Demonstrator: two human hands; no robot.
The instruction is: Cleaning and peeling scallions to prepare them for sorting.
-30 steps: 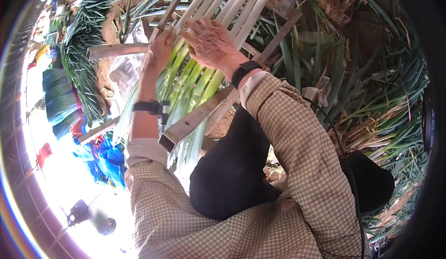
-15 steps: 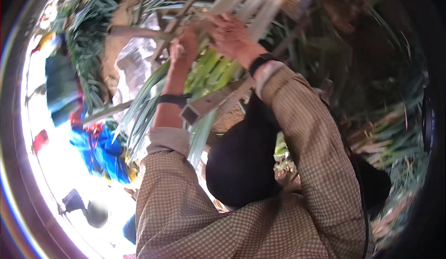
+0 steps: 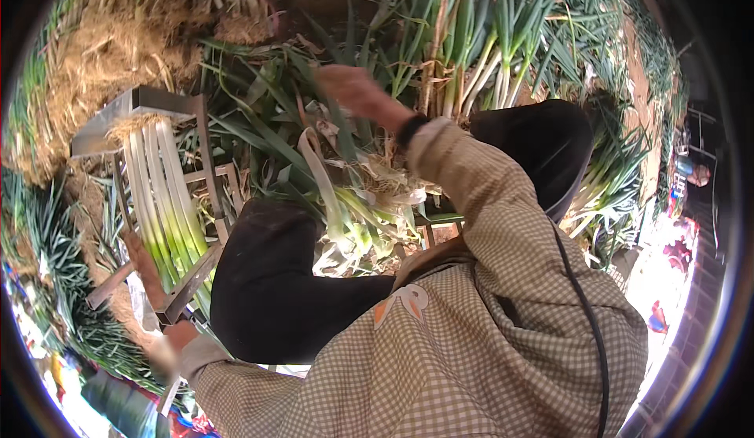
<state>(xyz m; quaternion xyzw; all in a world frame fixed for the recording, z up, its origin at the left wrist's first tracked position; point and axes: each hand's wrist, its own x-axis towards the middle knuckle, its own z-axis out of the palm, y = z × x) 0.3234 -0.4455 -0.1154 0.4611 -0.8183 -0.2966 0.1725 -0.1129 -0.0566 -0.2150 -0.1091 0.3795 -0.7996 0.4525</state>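
Observation:
Several large green onions [image 3: 163, 194], with white stalks and green lower parts, lie side by side in a metal rack [image 3: 206, 143]. Their roots are at the tray-like far end. My left hand [image 3: 143, 261] is beside their green part, partly behind a bar of the rack; its fingers are not clear. Away from the rack, my right hand [image 3: 349, 88] is over a heap of onion leaves, smeared by motion, and what it may hold does not show. Below it, a loose pale stalk [image 3: 320, 179] leans among peeled leaves [image 3: 369, 241].
Bundled green onions [image 3: 487, 53] with long leaves stand at the far right. Another pile shows its tan roots [image 3: 110, 53] at the far left. My black-trousered knees [image 3: 271, 273] flank the peelings. More green onions [image 3: 620, 179] lie to the right.
The view has swung, so the rack now appears at the left. My right hand has left the stalks in the rack and moved right, over the leaf heap. My left hand stays at the rack.

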